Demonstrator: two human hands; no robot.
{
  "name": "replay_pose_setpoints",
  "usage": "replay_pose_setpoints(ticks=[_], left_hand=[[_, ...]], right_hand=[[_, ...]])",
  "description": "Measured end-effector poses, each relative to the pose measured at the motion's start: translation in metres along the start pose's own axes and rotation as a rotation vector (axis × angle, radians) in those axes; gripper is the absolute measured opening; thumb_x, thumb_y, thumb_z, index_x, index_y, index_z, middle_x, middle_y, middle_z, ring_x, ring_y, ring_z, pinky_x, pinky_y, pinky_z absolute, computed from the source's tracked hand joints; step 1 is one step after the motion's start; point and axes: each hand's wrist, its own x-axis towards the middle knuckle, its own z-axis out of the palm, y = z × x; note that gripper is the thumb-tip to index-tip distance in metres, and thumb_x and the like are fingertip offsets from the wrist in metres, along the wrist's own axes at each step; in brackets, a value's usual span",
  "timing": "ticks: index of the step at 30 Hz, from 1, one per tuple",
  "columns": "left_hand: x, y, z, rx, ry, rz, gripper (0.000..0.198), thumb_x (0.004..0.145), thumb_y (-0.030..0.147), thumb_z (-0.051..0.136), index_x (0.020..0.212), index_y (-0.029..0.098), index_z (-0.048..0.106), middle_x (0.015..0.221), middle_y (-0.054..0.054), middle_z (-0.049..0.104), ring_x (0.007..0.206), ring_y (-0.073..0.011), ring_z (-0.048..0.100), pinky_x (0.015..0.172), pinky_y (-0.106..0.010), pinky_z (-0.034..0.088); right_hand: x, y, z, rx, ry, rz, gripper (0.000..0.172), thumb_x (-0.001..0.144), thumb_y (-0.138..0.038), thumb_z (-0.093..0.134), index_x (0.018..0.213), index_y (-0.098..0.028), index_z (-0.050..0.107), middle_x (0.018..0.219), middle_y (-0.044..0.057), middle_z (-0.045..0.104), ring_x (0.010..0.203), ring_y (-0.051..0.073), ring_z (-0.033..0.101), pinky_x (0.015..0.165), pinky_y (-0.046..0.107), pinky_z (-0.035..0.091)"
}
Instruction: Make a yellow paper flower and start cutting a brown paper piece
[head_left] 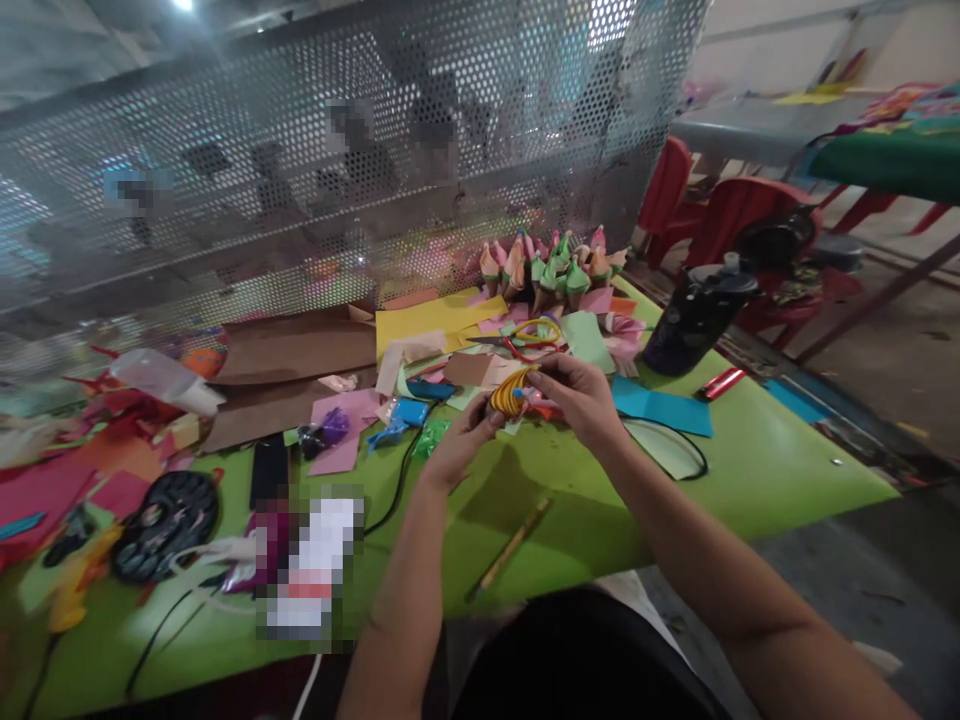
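You are grasping a yellow striped piece (510,394) between your left hand (466,432) and right hand (576,392), holding it above the green table (585,500). Both hands are covering its edges, so its full form is hard to determine. Your right hand is partly hiding a red item (547,411); pixelation is masking a white object (319,550).

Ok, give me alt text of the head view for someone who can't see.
A person's left hand and right hand hold a yellow, dark-striped rounded object over a lime-green tabletop. Beyond are red-and-yellow-handled scissors and pink, green and orange cone-shaped crafts.
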Motion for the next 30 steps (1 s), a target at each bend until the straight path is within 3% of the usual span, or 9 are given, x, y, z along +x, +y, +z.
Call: replay_pose_setpoints(ticks=[5, 12, 22, 27, 30], left_hand=[[0.000, -0.009, 0.002, -0.056, 0.047, -0.024, 0.061, 0.071, 0.066, 0.082, 0.109, 0.019, 0.075, 0.083, 0.000, 0.065, 0.072, -0.0109, 0.048, 0.067, -0.024, 0.038], [0.002, -0.011, 0.002, -0.086, 0.088, 0.011, 0.066, 0.065, 0.059, 0.090, 0.116, 0.020, 0.073, 0.089, -0.001, 0.068, 0.071, -0.0107, 0.050, 0.066, -0.024, 0.040], [0.008, -0.009, 0.002, -0.077, 0.198, 0.083, 0.056, 0.069, 0.047, 0.089, 0.115, 0.021, 0.071, 0.088, -0.001, 0.071, 0.087, -0.0177, 0.062, 0.076, -0.027, 0.047], [0.013, -0.019, -0.009, -0.020, 0.258, 0.128, 0.046, 0.073, 0.053, 0.084, 0.102, 0.022, 0.067, 0.069, 0.005, 0.054, 0.060, -0.0096, 0.047, 0.058, -0.023, 0.038], [0.014, -0.021, -0.014, 0.048, 0.256, 0.140, 0.047, 0.078, 0.061, 0.077, 0.098, 0.021, 0.064, 0.068, 0.007, 0.046, 0.056, -0.0088, 0.040, 0.054, -0.024, 0.034]], right_hand=[[0.000, 0.004, 0.001, 0.002, -0.040, 0.013, 0.032, 0.070, -0.049, 0.083, 0.076, -0.020, 0.071, 0.069, 0.000, 0.066, 0.063, 0.015, 0.055, 0.059, 0.028, 0.044], [-0.004, -0.002, -0.001, -0.060, -0.030, -0.011, 0.028, 0.081, -0.049, 0.075, 0.077, -0.021, 0.071, 0.070, 0.000, 0.064, 0.066, 0.015, 0.054, 0.060, 0.027, 0.044], [-0.002, 0.005, -0.002, -0.092, -0.048, -0.023, 0.028, 0.082, -0.048, 0.072, 0.080, -0.021, 0.072, 0.073, 0.001, 0.065, 0.069, 0.016, 0.056, 0.067, 0.029, 0.044], [-0.001, 0.010, 0.000, -0.096, -0.061, 0.008, 0.034, 0.079, -0.054, 0.073, 0.075, -0.021, 0.070, 0.070, 0.001, 0.064, 0.064, 0.015, 0.052, 0.061, 0.028, 0.042], [-0.002, 0.012, 0.002, -0.117, -0.099, 0.017, 0.037, 0.079, -0.057, 0.072, 0.077, -0.020, 0.072, 0.069, 0.001, 0.065, 0.061, 0.014, 0.051, 0.058, 0.028, 0.042]])
